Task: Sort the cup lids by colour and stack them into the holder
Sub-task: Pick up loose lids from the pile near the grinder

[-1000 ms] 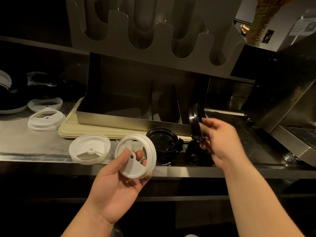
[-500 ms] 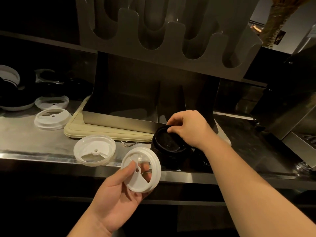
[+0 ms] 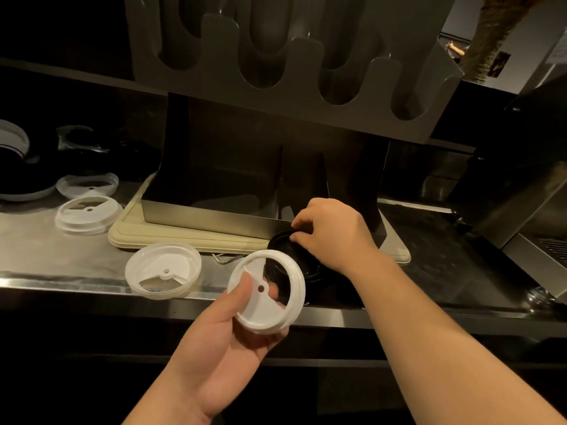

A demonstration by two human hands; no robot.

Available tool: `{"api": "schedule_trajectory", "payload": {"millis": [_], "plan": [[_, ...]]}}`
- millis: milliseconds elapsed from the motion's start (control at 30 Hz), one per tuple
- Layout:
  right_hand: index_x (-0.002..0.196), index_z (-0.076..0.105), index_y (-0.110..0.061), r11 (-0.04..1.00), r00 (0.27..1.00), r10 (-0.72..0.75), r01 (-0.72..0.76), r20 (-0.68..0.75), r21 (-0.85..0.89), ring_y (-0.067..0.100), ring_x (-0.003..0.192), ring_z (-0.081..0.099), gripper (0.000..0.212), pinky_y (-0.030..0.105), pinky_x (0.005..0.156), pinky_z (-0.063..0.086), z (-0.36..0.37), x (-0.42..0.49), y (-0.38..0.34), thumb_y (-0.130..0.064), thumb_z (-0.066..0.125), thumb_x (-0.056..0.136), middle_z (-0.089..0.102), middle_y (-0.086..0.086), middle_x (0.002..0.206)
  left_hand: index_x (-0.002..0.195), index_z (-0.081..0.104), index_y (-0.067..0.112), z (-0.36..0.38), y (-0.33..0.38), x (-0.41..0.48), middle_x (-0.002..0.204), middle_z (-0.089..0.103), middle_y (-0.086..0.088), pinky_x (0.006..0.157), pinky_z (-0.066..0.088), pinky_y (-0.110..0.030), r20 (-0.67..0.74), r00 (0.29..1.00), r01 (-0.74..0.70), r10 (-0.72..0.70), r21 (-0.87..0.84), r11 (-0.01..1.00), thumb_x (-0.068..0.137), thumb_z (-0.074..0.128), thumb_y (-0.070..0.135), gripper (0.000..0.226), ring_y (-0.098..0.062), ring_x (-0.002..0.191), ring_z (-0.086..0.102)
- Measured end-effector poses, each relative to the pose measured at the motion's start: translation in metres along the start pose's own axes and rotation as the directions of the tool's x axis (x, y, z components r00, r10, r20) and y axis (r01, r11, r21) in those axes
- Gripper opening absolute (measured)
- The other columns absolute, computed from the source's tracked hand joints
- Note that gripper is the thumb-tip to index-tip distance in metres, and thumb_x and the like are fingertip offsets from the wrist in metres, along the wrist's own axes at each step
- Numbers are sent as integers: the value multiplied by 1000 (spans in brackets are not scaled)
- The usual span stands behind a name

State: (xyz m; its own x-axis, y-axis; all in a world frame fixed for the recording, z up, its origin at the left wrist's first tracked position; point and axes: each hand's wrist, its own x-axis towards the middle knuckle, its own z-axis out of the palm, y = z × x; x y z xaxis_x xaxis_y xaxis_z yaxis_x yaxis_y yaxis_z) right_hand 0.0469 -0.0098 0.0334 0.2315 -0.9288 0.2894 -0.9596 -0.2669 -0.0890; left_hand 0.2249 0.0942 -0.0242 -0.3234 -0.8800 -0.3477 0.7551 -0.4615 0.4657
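My left hand [image 3: 221, 357] holds a white cup lid [image 3: 270, 294] tilted up in front of the counter edge. Just behind it my right hand [image 3: 333, 233] rests with bent fingers on the rim of a stack of black lids [image 3: 280, 242] on the steel counter. Another white lid [image 3: 163, 270] lies flat at the counter's front, left of my left hand. Two more white lids [image 3: 88, 214] sit farther left. The grey lid holder [image 3: 294, 72] with tall U-shaped slots hangs above, and its slots look empty.
A beige tray [image 3: 171, 240] carries the holder's dark base [image 3: 214, 179]. At the far left lie dark and clear lids [image 3: 18, 167] in shadow. A steel machine [image 3: 521, 191] with a drip grate stands at the right. A wire piece pokes out under the tray.
My right hand brought the black lid it held upright down onto the black stack and stays on it. The left hand has kept its white lid, shifting slightly right.
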Motion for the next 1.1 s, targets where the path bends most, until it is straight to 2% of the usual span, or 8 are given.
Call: {"api": "schedule_trajectory", "payload": {"millis": [167, 267, 400, 533, 700, 800, 933, 1100], "plan": [[103, 74, -29, 926, 974, 197, -147, -113, 349, 3, 91, 61, 13, 18, 75, 46, -15, -18, 0, -35, 64, 96, 68, -15, 95, 121, 66, 10, 12, 5, -7, 112, 72, -23, 79, 53, -47, 15, 999, -38, 38, 42, 998, 81, 62, 26, 43, -38, 96, 73], [89, 75, -24, 699, 938, 341, -207, -65, 684, 6, 76, 63, 22, 20, 70, 48, -27, -42, -13, -34, 58, 100, 69, -7, 77, 120, 66, 11, 17, 6, -12, 100, 76, -20, 67, 57, -40, 52, 996, -80, 77, 71, 994, 80, 62, 19, 41, -32, 84, 76], [86, 77, -22, 496, 951, 198, -307, 238, 812, 7, 61, 59, 32, 17, 59, 45, -43, -76, -33, -38, 53, 100, 70, -2, 72, 109, 76, 13, 23, 6, -13, 112, 73, -20, 89, 54, -45, 60, 978, -205, 197, 172, 964, 80, 65, 19, 31, -33, 102, 72], [92, 79, -29, 253, 967, 110, -250, 229, 935, 15, 73, 62, 21, 22, 62, 48, -44, -90, -51, -38, 61, 86, 74, 5, 86, 111, 74, 18, 24, 12, -17, 116, 72, -16, 102, 49, -47, 33, 929, -360, 369, 313, 879, 80, 67, 26, 32, -32, 113, 66], [93, 78, -33, 287, 969, 237, -140, 71, 948, 6, 82, 67, 18, 26, 75, 50, -22, -70, -76, -21, 65, 92, 75, -7, 90, 122, 57, 33, 8, 36, -24, 115, 69, 7, 86, 56, -31, -32, 727, -555, 685, 560, 615, 74, 78, 21, 53, -12, 105, 68], [101, 76, -32, 525, 981, 176, -24, -82, 851, 5, 94, 64, 17, 22, 79, 51, -5, -52, -94, -19, 69, 93, 70, -13, 93, 122, 46, 45, -25, 59, -28, 129, 51, 18, 99, 45, -28, -8, 558, -471, 830, 820, 325, 77, 82, 10, 67, -4, 122, 50], [108, 77, -34, 831, 987, -64, 133, -144, 540, 2, 99, 50, 18, 21, 87, 44, 23, -36, -119, -25, 68, 95, 56, -24, 93, 141, 25, 45, -62, 70, -27, 137, 23, 26, 121, 23, -49, 47, 610, -168, 791, 983, 72, 70, 88, 29, 96, -7, 144, 13], [117, 75, -32, 881, 964, -260, 259, -52, 396, 6, 98, 45, 26, 25, 88, 46, 39, -31, -138, -19, 67, 96, 50, -15, 98, 148, 15, 38, -76, 72, -19, 140, 32, 23, 117, 0, -36, 152, 596, -134, 789, 987, -89, 71, 84, 46, 103, -1, 144, 1]]}}
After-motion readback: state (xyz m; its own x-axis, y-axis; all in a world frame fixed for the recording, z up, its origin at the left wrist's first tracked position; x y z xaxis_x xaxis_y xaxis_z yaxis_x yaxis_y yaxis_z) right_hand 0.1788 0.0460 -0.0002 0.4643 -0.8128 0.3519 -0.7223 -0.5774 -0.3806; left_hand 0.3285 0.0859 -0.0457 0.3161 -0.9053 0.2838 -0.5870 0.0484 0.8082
